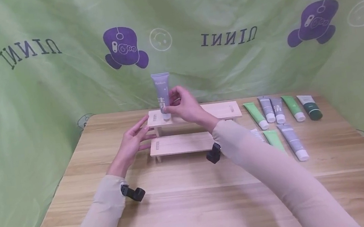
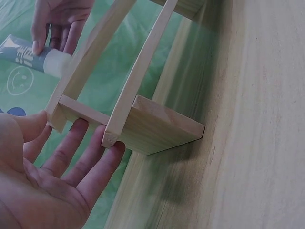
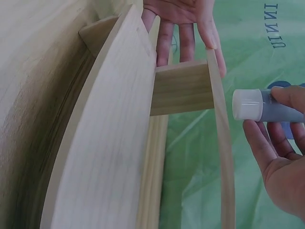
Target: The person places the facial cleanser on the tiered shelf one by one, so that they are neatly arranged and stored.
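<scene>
My right hand [image 1: 186, 105] pinches a grey-blue squeeze tube [image 1: 161, 85] between thumb and fingers. Upright with its white cap [image 3: 248, 105] down, the tube is close over the left end of a two-step wooden display rack's upper board [image 1: 216, 111]. In the right wrist view a small gap shows between cap and board. My left hand [image 1: 131, 142] touches the rack's left end with fairly straight fingers. From the left wrist view, its thumb is at the upper board's corner and its fingertips [image 2: 114, 148] rest along the side and the lower board's end.
To the rack's right, several tubes lie flat on the wooden table [image 1: 187, 211], among them a light green tube [image 1: 255, 116], a dark green and white tube [image 1: 310, 107] and a grey-blue tube [image 1: 292, 141]. My right sleeve partly covers the nearer ones. A green printed curtain [image 1: 183, 68] hangs behind.
</scene>
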### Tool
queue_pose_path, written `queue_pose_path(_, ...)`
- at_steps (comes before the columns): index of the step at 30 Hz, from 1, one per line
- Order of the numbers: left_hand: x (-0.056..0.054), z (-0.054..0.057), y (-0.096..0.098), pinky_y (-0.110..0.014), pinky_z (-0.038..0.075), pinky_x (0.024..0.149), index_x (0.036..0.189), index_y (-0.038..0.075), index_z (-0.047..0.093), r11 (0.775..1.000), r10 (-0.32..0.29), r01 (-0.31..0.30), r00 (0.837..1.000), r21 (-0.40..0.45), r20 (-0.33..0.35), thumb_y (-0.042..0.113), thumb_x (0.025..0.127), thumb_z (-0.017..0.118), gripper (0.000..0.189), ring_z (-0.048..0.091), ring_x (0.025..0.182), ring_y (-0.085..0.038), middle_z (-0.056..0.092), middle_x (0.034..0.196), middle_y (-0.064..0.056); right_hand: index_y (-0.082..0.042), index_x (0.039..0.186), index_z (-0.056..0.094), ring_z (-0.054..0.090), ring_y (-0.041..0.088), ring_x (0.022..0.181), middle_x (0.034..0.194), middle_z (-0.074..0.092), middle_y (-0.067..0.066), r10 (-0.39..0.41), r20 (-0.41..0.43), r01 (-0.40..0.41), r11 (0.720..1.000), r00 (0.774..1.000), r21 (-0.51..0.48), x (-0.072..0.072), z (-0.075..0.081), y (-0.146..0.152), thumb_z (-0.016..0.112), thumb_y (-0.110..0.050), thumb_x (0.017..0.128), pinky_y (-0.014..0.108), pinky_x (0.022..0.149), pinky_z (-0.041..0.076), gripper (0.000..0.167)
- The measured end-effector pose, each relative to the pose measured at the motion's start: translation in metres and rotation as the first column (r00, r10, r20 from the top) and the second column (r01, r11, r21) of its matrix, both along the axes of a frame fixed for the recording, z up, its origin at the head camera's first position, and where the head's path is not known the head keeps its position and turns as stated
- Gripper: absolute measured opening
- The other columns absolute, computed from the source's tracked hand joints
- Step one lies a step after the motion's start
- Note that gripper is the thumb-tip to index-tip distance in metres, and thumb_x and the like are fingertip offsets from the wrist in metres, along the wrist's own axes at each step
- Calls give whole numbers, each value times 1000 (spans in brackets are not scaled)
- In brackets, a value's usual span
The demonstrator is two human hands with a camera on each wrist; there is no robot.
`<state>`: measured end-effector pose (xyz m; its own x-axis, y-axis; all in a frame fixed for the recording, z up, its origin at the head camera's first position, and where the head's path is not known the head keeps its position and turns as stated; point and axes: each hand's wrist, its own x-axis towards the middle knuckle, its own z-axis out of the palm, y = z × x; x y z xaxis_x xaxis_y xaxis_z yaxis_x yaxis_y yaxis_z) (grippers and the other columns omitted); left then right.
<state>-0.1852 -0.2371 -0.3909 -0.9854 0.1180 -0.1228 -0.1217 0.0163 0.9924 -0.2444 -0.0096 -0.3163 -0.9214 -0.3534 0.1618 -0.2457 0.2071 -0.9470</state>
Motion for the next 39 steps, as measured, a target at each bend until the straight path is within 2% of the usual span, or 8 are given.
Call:
queue_pose_path(12, 0, 2, 1, -53, 54, 98, 155, 33, 40, 1000, 7, -7, 1000, -3, -2, 29, 106, 53, 50, 61, 120, -34, 52, 146, -16, -1, 123, 51, 63, 25, 104, 114, 60, 13, -9, -6, 9, 1000, 1000, 11, -3, -7, -24, 80, -2, 84, 28, 94, 55, 48)
queue_pose_path(19, 2, 5, 2, -52, 55, 97, 155, 32, 40, 1000, 19, -19, 1000, -21, 3, 28, 106, 52, 50, 63, 118, -33, 50, 146, -17, -4, 122, 52, 63, 21, 103, 112, 61, 9, -31, -38, 32, 999, 999, 23, -3, -9, -29, 80, -4, 85, 25, 94, 54, 47)
queue_pose_path(27, 0, 8, 2, -55, 55, 96, 154, 29, 43, 999, 15, -15, 1000, -45, 13, 27, 107, 50, 47, 61, 119, -39, 52, 143, -21, -4, 121, 51, 62, 21, 103, 111, 60, 10, -9, -79, 13, 998, 997, 56, -1, -11, -31, 78, -3, 87, 25, 93, 54, 44)
queue_pose_path(32, -2, 9, 4, -53, 57, 93, 152, 28, 45, 998, 35, -34, 999, -51, 29, 32, 106, 52, 47, 64, 116, -38, 55, 140, -21, -5, 121, 50, 63, 22, 102, 110, 61, 10, -3, -92, 10, 998, 996, 70, 1, -11, -31, 77, -4, 88, 27, 92, 55, 43)
queue_pose_path(39, -2, 7, 6, -51, 59, 88, 150, 30, 48, 994, 73, -72, 997, -79, 3, 44, 101, 58, 52, 68, 109, -33, 58, 137, -19, -6, 123, 50, 63, 22, 102, 111, 63, 9, 6, -72, -1, 997, 997, 75, 1, -10, -30, 78, -5, 88, 29, 92, 55, 45)
